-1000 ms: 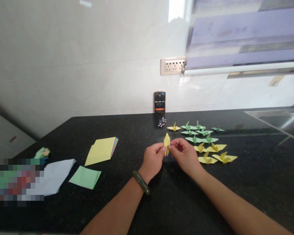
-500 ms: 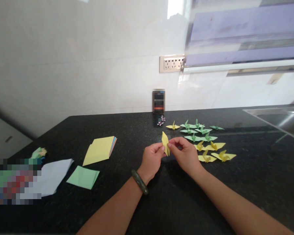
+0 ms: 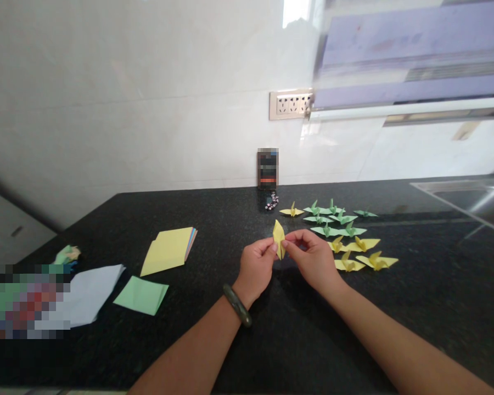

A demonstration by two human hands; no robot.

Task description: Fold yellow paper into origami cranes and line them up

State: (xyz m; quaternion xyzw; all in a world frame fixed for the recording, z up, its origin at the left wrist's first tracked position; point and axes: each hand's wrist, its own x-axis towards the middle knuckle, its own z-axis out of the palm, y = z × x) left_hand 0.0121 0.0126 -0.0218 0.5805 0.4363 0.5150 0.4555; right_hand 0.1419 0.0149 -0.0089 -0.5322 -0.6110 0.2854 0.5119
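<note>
- While both hands work together, the left hand [image 3: 257, 266] is closed in a pinch, thumb and fingers on the left side of a narrow folded yellow paper [image 3: 279, 235].
- The right hand [image 3: 310, 255] pinches the opposite edge between thumb and fingertips, its grip closed around the thin layers.
- The yellow paper stands roughly upright between the two hands, point upward, in front of the wearer and apparently raised off the dark desk [image 3: 214, 219].
- To fold well, the left hand seems best used as a steady clamp while the right thumb presses along the crease; matching the edges before pressing should give a sharp tip, and a light touch should spare the thin point from crumpling.
- Working against the desk would probably give firmer creases than working in the air.
- Among containers, a metal sink [image 3: 461, 206] sits at the far right, only partly in view; its contents cannot be told.
- Far left, a bright-coloured item [image 3: 28, 302] is too blurred to tell whether it is a packet or holds anything; a white sheet [image 3: 93, 293] lies just beside it.
</note>
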